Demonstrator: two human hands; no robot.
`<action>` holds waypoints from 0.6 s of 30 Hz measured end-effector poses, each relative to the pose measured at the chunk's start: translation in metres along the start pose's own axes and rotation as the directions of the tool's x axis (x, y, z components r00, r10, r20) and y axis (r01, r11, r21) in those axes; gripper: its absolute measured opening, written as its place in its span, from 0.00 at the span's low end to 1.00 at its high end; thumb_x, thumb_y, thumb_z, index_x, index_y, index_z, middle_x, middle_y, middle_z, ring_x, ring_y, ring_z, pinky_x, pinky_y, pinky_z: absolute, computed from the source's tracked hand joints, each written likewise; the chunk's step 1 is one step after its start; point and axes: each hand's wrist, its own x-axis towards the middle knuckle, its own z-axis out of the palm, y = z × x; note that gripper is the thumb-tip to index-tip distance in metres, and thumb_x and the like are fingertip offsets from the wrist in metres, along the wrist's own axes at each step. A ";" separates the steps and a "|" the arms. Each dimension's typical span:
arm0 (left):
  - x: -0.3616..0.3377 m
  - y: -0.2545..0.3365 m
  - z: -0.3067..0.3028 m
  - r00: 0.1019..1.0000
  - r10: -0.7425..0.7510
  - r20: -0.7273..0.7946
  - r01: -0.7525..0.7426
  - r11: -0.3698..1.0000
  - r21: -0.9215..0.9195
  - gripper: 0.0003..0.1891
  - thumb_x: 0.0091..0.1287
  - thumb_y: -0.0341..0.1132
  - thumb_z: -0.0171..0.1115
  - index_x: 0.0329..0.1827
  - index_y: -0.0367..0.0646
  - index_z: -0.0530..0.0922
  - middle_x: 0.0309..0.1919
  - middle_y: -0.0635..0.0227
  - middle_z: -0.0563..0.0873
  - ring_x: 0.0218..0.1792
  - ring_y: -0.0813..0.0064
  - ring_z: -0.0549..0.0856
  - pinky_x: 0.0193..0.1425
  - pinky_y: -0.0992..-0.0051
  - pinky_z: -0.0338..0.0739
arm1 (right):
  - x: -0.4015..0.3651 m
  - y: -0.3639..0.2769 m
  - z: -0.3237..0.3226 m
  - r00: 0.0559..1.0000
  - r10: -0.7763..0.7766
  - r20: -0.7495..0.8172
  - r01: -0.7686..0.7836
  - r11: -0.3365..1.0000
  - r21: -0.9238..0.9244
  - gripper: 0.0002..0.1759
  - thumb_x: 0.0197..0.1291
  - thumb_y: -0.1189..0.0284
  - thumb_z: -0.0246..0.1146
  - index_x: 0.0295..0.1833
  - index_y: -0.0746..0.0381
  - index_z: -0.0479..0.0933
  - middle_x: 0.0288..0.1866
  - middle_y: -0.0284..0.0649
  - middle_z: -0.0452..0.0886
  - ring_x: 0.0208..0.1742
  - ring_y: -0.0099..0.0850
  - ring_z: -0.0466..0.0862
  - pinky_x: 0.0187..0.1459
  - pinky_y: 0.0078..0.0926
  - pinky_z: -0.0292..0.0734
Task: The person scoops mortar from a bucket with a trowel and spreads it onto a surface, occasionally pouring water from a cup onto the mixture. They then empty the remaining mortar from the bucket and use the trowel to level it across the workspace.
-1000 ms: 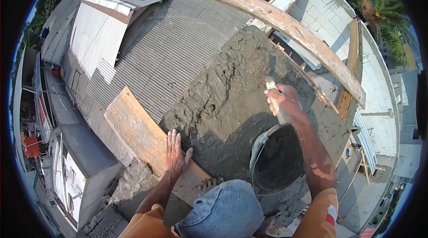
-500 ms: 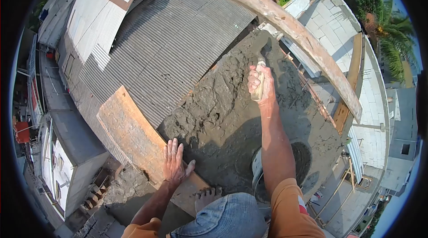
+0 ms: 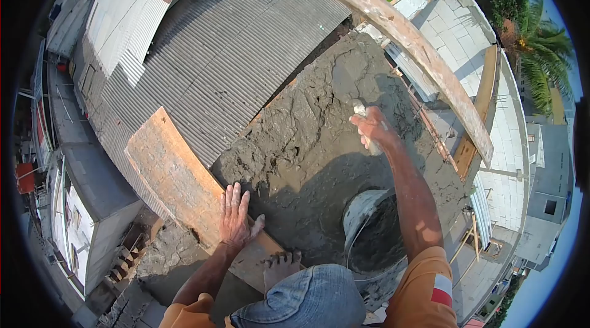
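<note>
My right hand [image 3: 372, 126] is wrapped round the pale handle of a trowel [image 3: 359, 107]. Its blade lies against wet grey concrete [image 3: 295, 119] and is smeared with it, so its outline is hard to make out. My left hand [image 3: 234, 216] rests flat on a wooden plank [image 3: 175, 156], fingers stretched out and thumb apart. Below my right forearm a bucket [image 3: 361, 212] with a wire handle sits tilted in the concrete, with grey mix inside. My bare foot [image 3: 281, 266] stands on the plank's near end.
A corrugated roof [image 3: 227, 51] borders the slab on the left. A long board [image 3: 405, 39] crosses at the upper right, near another plank [image 3: 482, 113]. Thin bars [image 3: 424, 113] line the slab's right edge. Beyond it stand white block walls [image 3: 452, 27], lower down.
My right hand has drawn the trowel back towards me, and the wrist has turned. The forearm has swung right, uncovering more of the bucket. My left hand stays on the plank.
</note>
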 end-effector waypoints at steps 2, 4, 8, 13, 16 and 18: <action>-0.001 -0.001 0.001 1.000 0.012 -0.004 -0.012 1.000 -0.002 0.41 0.55 0.46 0.71 0.70 0.37 0.66 0.76 0.46 0.60 0.78 0.48 0.56 0.80 0.50 0.48 | 0.015 0.035 -0.024 0.979 -0.191 0.065 0.198 0.973 -0.116 0.22 0.56 0.57 0.72 0.32 0.55 0.65 0.26 0.34 0.72 0.21 0.24 0.76 0.20 0.30 0.71; 0.000 -0.002 0.001 1.000 0.013 -0.010 -0.013 1.000 0.001 0.40 0.55 0.46 0.71 0.69 0.37 0.66 0.76 0.46 0.60 0.78 0.48 0.56 0.80 0.50 0.48 | 0.010 0.025 -0.035 0.916 -0.367 0.161 0.394 0.896 -0.206 0.22 0.57 0.56 0.71 0.32 0.54 0.64 0.27 0.34 0.72 0.24 0.24 0.77 0.23 0.32 0.73; -0.001 -0.001 0.000 1.000 0.019 -0.012 -0.018 1.000 0.004 0.40 0.55 0.46 0.70 0.69 0.38 0.67 0.75 0.46 0.60 0.78 0.47 0.56 0.80 0.50 0.49 | -0.007 -0.019 -0.025 0.945 -0.308 0.111 0.324 0.823 -0.467 0.21 0.61 0.58 0.68 0.35 0.64 0.70 0.27 0.46 0.78 0.30 0.43 0.82 0.32 0.46 0.74; 0.000 -0.002 0.001 1.000 0.026 -0.005 -0.026 1.000 0.017 0.39 0.55 0.46 0.70 0.69 0.38 0.67 0.75 0.47 0.60 0.78 0.47 0.56 0.80 0.50 0.49 | -0.005 -0.018 0.013 0.879 -0.441 0.179 0.359 0.368 -0.858 0.21 0.61 0.60 0.66 0.43 0.69 0.72 0.33 0.58 0.82 0.41 0.57 0.84 0.43 0.53 0.78; -0.001 -0.002 0.001 1.000 0.024 0.002 -0.024 1.000 0.015 0.39 0.55 0.46 0.70 0.69 0.38 0.67 0.75 0.47 0.60 0.78 0.48 0.56 0.80 0.50 0.48 | 0.019 -0.028 -0.012 0.914 -0.400 0.071 0.254 0.425 -0.869 0.23 0.61 0.60 0.65 0.46 0.71 0.71 0.37 0.58 0.83 0.46 0.56 0.84 0.47 0.55 0.79; -0.002 -0.002 0.000 1.000 0.028 0.006 -0.028 1.000 0.012 0.40 0.55 0.46 0.71 0.69 0.38 0.67 0.75 0.47 0.60 0.78 0.48 0.56 0.80 0.50 0.48 | 0.043 -0.022 -0.035 0.917 -0.398 -0.019 0.163 0.418 -0.893 0.22 0.60 0.60 0.65 0.47 0.68 0.72 0.40 0.58 0.82 0.49 0.57 0.83 0.48 0.55 0.78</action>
